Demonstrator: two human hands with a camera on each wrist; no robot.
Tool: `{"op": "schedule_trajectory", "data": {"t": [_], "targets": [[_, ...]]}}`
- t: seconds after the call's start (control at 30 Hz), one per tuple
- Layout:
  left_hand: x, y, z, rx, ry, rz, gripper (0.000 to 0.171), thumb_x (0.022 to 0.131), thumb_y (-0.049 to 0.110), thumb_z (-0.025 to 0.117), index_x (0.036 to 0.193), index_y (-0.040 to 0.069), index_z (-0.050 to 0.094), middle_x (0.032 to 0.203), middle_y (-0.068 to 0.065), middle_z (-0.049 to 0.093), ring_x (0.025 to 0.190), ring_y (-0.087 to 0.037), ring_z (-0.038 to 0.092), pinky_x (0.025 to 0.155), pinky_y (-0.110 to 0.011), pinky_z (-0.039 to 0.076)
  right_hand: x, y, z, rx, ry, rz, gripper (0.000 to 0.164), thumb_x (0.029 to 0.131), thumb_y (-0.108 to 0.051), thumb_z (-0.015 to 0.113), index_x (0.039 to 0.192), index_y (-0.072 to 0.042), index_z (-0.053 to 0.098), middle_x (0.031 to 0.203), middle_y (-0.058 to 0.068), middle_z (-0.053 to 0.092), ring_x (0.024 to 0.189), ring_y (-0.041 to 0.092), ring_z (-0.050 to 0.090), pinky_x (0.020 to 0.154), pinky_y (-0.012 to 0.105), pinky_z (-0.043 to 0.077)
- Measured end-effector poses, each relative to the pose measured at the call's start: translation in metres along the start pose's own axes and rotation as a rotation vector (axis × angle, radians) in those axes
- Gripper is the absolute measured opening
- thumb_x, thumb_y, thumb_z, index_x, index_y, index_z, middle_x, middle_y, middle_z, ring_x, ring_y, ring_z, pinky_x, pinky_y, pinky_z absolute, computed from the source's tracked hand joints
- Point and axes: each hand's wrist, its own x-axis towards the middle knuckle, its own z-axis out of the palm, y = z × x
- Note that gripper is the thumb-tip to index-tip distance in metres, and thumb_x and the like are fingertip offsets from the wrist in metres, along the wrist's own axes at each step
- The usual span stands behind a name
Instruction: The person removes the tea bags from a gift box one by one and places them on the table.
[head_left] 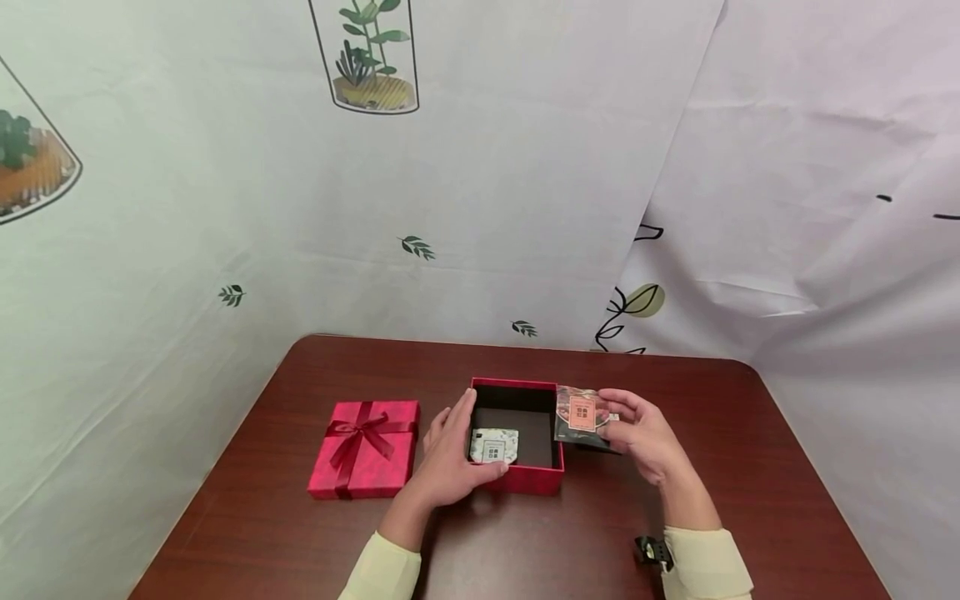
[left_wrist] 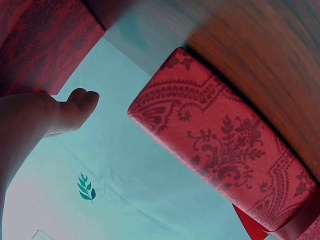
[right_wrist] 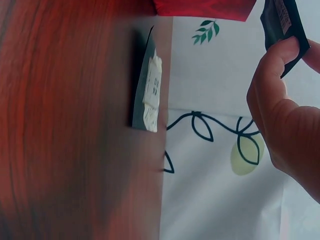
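My right hand (head_left: pixel 648 437) pinches a dark tea sachet (head_left: pixel 582 414) with an orange label, held just over the right rim of an open red gift box (head_left: pixel 534 481). In the right wrist view, thumb and fingers grip the sachet's (right_wrist: pixel 280 25) edge. My left hand (head_left: pixel 452 462) rests along the box's left side, fingers extended, thumb at the front rim. Inside the dark box, a white patterned tea sachet (head_left: pixel 495 445) lies at the front left. Below my right hand, another dark sachet with a whitish piece on it (right_wrist: pixel 152 92) lies on the table.
Left of the box sits its red patterned lid (head_left: pixel 326 479) with a ribbon bow. A black wristband (head_left: pixel 652 551) shows by the right sleeve. The brown table (head_left: pixel 247 517) meets a pale printed curtain (head_left: pixel 450 183) at the back.
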Motion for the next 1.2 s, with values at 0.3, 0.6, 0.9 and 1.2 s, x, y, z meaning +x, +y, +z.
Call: {"op": "schedule_trajectory", "data": {"t": [0.3, 0.6, 0.9, 1.2], "targets": [[-0.001, 0.0, -0.001, -0.008, -0.003, -0.001, 0.117, 0.069, 0.044, 0.087, 0.161, 0.025, 0.018, 0.161, 0.006, 0.024, 0.143, -0.029, 0.019, 0.107, -0.066, 0.022, -0.003, 0.001, -0.013, 0.002, 0.016, -0.009, 0.06, 0.085, 0.013, 0.061, 0.142, 0.007, 0.043, 0.115, 0.013, 0.061, 0.084, 0.016, 0.064, 0.063, 0.028, 0.055], [-0.001, 0.0, -0.001, -0.003, -0.002, 0.005, 0.117, 0.069, 0.044, 0.086, 0.161, 0.024, 0.018, 0.161, 0.006, 0.024, 0.143, -0.03, 0.019, 0.107, -0.065, 0.021, -0.005, 0.004, -0.026, -0.014, 0.027, 0.009, 0.06, 0.086, 0.012, 0.061, 0.143, 0.007, 0.041, 0.113, 0.01, 0.062, 0.083, 0.014, 0.062, 0.063, 0.028, 0.054], [-0.001, 0.0, -0.001, -0.01, -0.004, 0.002, 0.118, 0.068, 0.044, 0.087, 0.161, 0.025, 0.018, 0.161, 0.007, 0.024, 0.143, -0.03, 0.019, 0.106, -0.066, 0.023, -0.006, 0.012, -0.039, -0.03, 0.049, 0.027, 0.063, 0.085, 0.013, 0.063, 0.144, 0.007, 0.04, 0.109, 0.007, 0.063, 0.081, 0.013, 0.062, 0.062, 0.028, 0.054], [0.0, -0.001, -0.001, -0.009, 0.001, 0.016, 0.117, 0.068, 0.045, 0.087, 0.161, 0.024, 0.018, 0.161, 0.006, 0.025, 0.142, -0.03, 0.02, 0.107, -0.065, 0.022, -0.01, 0.022, -0.056, -0.067, 0.076, 0.063, 0.063, 0.087, 0.011, 0.063, 0.144, 0.007, 0.039, 0.109, 0.003, 0.065, 0.079, 0.013, 0.063, 0.061, 0.029, 0.054]]}}
